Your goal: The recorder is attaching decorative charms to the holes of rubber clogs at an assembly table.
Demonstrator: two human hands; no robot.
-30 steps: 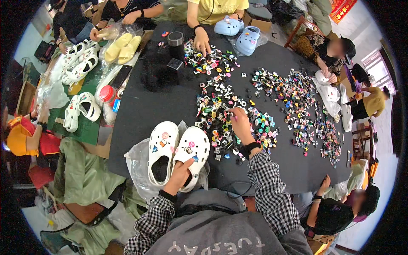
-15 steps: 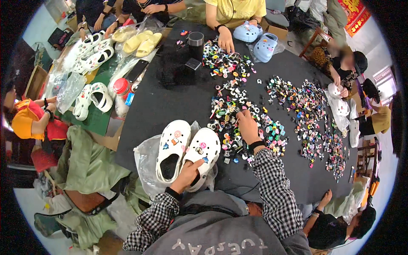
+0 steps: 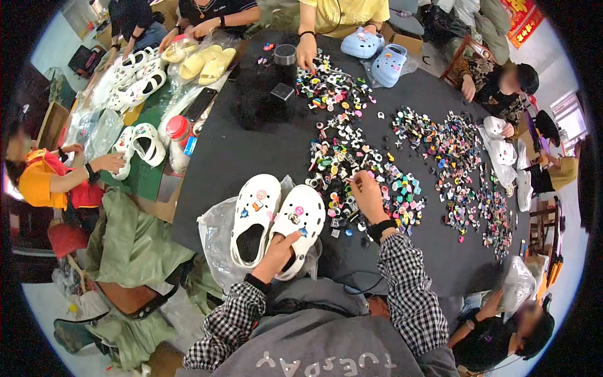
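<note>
Two white clogs stand side by side on a clear plastic bag (image 3: 215, 229), toes pointing away from me. The left clog (image 3: 256, 196) and the right clog (image 3: 309, 213) both carry small colourful charms on their uppers. My left hand (image 3: 277, 256) grips the right clog at its foot opening, fingers partly inside. Above a spread of loose shoe charms (image 3: 342, 151), my right hand (image 3: 369, 198) has thumb and fingertips pinched together; whatever is between them is too small to make out.
More charm heaps (image 3: 449, 154) cover the right of the black table (image 3: 232, 144). Blue clogs (image 3: 389, 65), a dark cup (image 3: 285, 60) and a small black box (image 3: 282, 92) stand farther off. White clogs (image 3: 149, 144) and a red-lidded jar (image 3: 179, 131) lie left. Several people work around.
My right hand has drawn slightly nearer to me over the charms, its fingers now pinched. The left hand keeps its grip. A co-worker at left reaches to a white clog.
</note>
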